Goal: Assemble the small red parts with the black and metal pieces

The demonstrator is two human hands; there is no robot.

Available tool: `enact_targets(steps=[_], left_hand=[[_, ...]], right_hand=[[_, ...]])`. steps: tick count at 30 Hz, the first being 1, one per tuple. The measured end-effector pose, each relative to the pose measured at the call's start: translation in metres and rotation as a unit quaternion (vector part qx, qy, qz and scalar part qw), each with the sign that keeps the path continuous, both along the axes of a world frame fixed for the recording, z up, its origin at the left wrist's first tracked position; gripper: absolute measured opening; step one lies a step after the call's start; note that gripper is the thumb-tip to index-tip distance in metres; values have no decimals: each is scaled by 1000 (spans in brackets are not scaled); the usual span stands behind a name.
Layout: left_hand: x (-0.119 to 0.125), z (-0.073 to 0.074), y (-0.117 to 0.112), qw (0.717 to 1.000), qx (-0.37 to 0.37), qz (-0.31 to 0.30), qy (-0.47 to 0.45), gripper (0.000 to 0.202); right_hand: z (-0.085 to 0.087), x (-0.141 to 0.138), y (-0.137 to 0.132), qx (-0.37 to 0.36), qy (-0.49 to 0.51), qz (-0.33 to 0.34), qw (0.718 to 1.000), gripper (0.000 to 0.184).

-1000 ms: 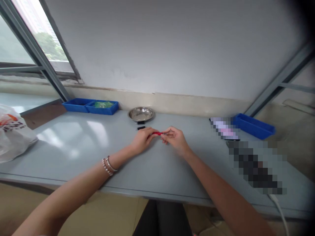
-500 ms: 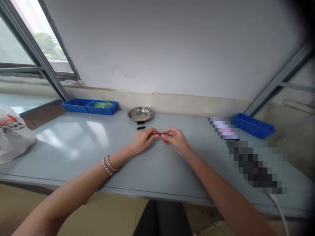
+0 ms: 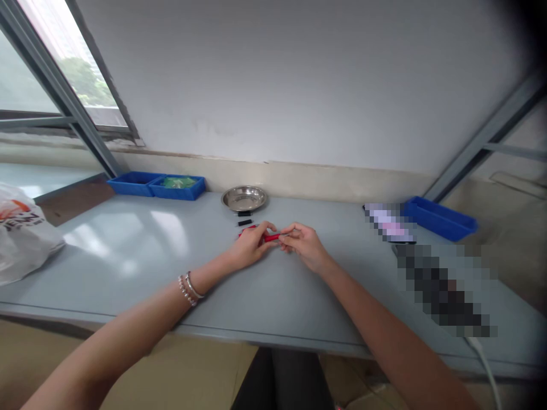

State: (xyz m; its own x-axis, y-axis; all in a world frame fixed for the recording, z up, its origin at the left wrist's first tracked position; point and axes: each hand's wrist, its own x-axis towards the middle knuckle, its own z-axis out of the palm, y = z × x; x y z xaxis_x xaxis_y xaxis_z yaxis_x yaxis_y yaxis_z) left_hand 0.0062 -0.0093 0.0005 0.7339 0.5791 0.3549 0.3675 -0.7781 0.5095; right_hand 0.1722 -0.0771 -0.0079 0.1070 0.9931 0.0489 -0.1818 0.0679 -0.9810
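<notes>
A short red rod (image 3: 272, 237) lies between my two hands, just over the table. My left hand (image 3: 249, 247) is closed around its left part, thumb and index finger curved about it. The thumb and fingertips of my right hand (image 3: 306, 244) pinch its right end, where a thin pale tip shows. Behind the knuckles of my left hand, a second red piece (image 3: 247, 229) peeks out, partly hidden. Farther back on the table lie a black rod (image 3: 245, 222) and another black rod (image 3: 245, 214) with thin ends, close to a round metal dish (image 3: 244, 198).
Two blue bins (image 3: 177, 187) stand at the back left, one with green packets inside. To the right are another blue bin (image 3: 440, 218), a blurred phone-like item (image 3: 388, 222) and a larger pixelated item (image 3: 444, 290) with a white cable. A white plastic bag (image 3: 25, 236) sits far left.
More of the red rod shows between my hands, and it tilts slightly. My left index finger has lifted and curved. A second red piece now shows behind my left hand.
</notes>
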Motion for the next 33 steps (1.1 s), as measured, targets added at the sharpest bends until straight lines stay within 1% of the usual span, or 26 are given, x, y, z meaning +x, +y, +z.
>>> enact_targets(steps=[3, 5, 7, 9, 11, 12, 14, 15, 17, 18, 19, 20, 23, 26, 33], left_hand=[[-1, 1, 1, 1000, 3, -8, 2, 15], [-3, 4, 5, 1000, 6, -1, 3, 15], [-9, 9, 13, 999, 23, 31, 2, 17], [-16, 14, 25, 995, 55, 79, -3, 19], [-25, 16, 39, 987, 94, 128, -8, 18], [-29, 17, 46, 984, 103, 145, 0, 18], [-35, 16, 58, 978, 107, 179, 18, 18], [-38, 15, 62, 976, 101, 191, 33, 18], [-40, 13, 66, 975, 80, 199, 64, 16], [-40, 12, 67, 975, 69, 196, 78, 16], [-40, 10, 67, 976, 60, 191, 89, 15], [-39, 9, 67, 977, 54, 184, 97, 15], [-36, 5, 64, 977, 48, 177, 108, 13], [-34, 3, 61, 974, 35, 191, 120, 13], [-33, 7, 56, 966, 23, 210, 148, 20]], right_hand=[[0, 1, 1, -3, -11, -11, 1000, 31], [3, 5, 2, -1, -30, -28, 999, 30], [7, 13, 4, 8, -60, -64, 996, 29], [13, 28, 5, 26, -100, -128, 986, 27], [18, 45, 4, 48, -148, -208, 966, 23], [21, 55, 3, 55, -179, -250, 950, 21], [25, 72, 1, 37, -274, -313, 909, 17], [26, 79, -1, 7, -344, -329, 879, 15], [26, 90, -3, -70, -487, -322, 809, 13], [25, 93, -4, -104, -538, -308, 778, 13], [23, 96, -5, -129, -570, -292, 757, 14], [20, 98, -5, -147, -587, -279, 746, 14], [11, 100, -4, -182, -596, -251, 741, 16], [4, 100, -2, -211, -601, -225, 737, 17], [4, 100, -1, -230, -596, -189, 746, 14]])
